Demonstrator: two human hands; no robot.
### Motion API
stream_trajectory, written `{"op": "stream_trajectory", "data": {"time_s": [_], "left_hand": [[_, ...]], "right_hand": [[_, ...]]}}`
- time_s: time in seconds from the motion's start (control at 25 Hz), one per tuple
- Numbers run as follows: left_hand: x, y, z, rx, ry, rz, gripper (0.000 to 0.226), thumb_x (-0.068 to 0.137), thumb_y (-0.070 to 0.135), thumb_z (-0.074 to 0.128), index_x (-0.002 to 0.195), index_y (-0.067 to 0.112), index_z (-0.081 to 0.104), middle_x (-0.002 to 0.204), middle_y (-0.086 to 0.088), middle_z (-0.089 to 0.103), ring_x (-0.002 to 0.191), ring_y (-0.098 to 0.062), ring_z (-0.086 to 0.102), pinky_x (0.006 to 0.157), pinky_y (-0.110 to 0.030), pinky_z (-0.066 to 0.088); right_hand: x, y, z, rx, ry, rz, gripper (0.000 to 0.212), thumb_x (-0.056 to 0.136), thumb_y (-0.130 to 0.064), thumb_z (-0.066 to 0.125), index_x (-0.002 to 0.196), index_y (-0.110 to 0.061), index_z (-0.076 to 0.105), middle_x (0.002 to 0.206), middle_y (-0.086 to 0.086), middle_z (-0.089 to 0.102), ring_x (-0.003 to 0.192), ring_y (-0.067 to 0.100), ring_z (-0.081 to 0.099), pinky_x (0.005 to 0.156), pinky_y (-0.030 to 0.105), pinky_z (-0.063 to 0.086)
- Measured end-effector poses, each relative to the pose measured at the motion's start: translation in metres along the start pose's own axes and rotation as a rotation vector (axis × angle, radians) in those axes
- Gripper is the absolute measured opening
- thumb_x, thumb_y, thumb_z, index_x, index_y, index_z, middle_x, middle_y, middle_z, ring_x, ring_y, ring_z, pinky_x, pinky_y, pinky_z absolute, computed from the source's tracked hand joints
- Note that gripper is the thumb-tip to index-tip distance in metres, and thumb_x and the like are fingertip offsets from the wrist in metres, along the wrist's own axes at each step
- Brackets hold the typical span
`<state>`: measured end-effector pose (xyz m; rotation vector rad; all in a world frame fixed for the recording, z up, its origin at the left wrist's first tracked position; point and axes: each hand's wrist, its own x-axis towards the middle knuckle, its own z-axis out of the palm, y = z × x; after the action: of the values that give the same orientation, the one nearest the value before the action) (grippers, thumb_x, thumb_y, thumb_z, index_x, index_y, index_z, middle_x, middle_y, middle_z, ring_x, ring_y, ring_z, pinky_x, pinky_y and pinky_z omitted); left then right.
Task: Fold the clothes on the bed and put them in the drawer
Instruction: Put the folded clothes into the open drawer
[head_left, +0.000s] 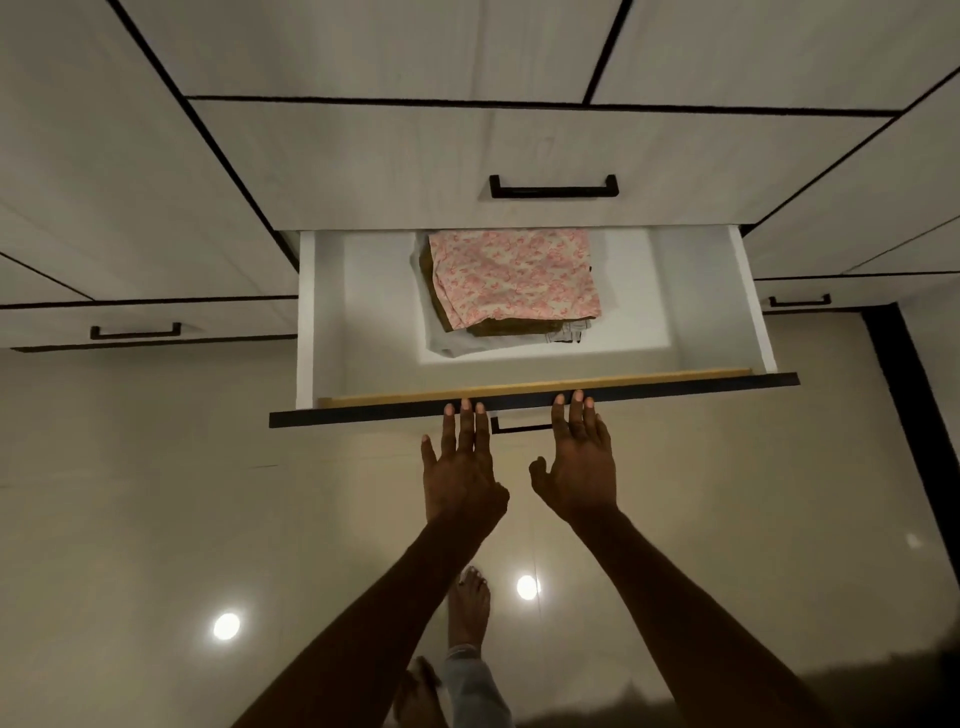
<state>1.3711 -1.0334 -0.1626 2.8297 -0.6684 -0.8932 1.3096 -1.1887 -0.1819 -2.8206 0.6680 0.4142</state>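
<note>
A white drawer (701, 291) stands pulled out of the wardrobe, its dark front panel (363, 413) nearest me. Inside lies a stack of folded clothes: a pink floral cloth (514, 275) on top, an olive-brown garment (514, 328) under it, and a pale grey one (447, 340) at the bottom. My left hand (462, 462) and my right hand (576, 457) reach forward side by side with straight fingers. Their fingertips touch the top edge of the front panel, either side of its black handle (519, 427). Neither hand holds anything.
Closed drawers with black handles surround the open one: one above (553, 187), one at left (135, 331), one at right (800, 300). Below is a glossy beige floor (208, 493) with lamp reflections. My bare foot (467, 608) stands under the arms.
</note>
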Motion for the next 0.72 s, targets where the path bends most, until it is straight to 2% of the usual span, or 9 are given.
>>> {"op": "stream_trajectory", "data": {"time_s": [0.16,0.36,0.52,0.72], "left_hand": [[0.048,-0.006,-0.019,0.028,0.054,0.017,0.113,0.092,0.058,0.058,0.159,0.016,-0.023,0.165,-0.008,-0.032,0.153,-0.03,-0.027,0.126,-0.058,0.004],[0.11,-0.011,-0.053,0.07,0.1,0.003,0.115,0.091,0.056,0.062,0.16,0.017,-0.021,0.167,-0.007,-0.027,0.154,-0.03,-0.024,0.125,-0.061,0.007],[0.159,-0.016,-0.081,0.103,0.12,-0.001,0.118,0.089,0.055,0.066,0.16,0.017,-0.02,0.168,-0.007,-0.024,0.155,-0.03,-0.022,0.124,-0.063,0.003],[0.208,-0.016,-0.109,0.148,0.167,-0.032,0.12,0.088,0.055,0.068,0.16,0.017,-0.021,0.168,-0.008,-0.024,0.155,-0.031,-0.021,0.123,-0.064,0.006]], "right_hand": [[0.052,-0.007,-0.015,0.004,0.009,0.003,0.098,0.086,-0.039,0.067,0.163,-0.006,0.016,0.17,0.022,0.009,0.158,0.037,0.006,0.128,0.049,0.015],[0.12,-0.02,-0.042,-0.001,0.006,-0.017,0.098,0.09,-0.041,0.065,0.164,-0.006,0.011,0.171,0.021,0.004,0.159,0.036,0.0,0.129,0.046,0.009],[0.173,-0.029,-0.06,-0.009,0.002,-0.015,0.101,0.093,-0.047,0.063,0.164,-0.008,0.002,0.171,0.019,-0.003,0.159,0.035,-0.005,0.129,0.045,0.004],[0.228,-0.038,-0.079,-0.005,0.026,-0.03,0.101,0.092,-0.049,0.065,0.164,-0.009,0.006,0.171,0.019,0.002,0.159,0.036,0.0,0.129,0.047,0.011]]}}
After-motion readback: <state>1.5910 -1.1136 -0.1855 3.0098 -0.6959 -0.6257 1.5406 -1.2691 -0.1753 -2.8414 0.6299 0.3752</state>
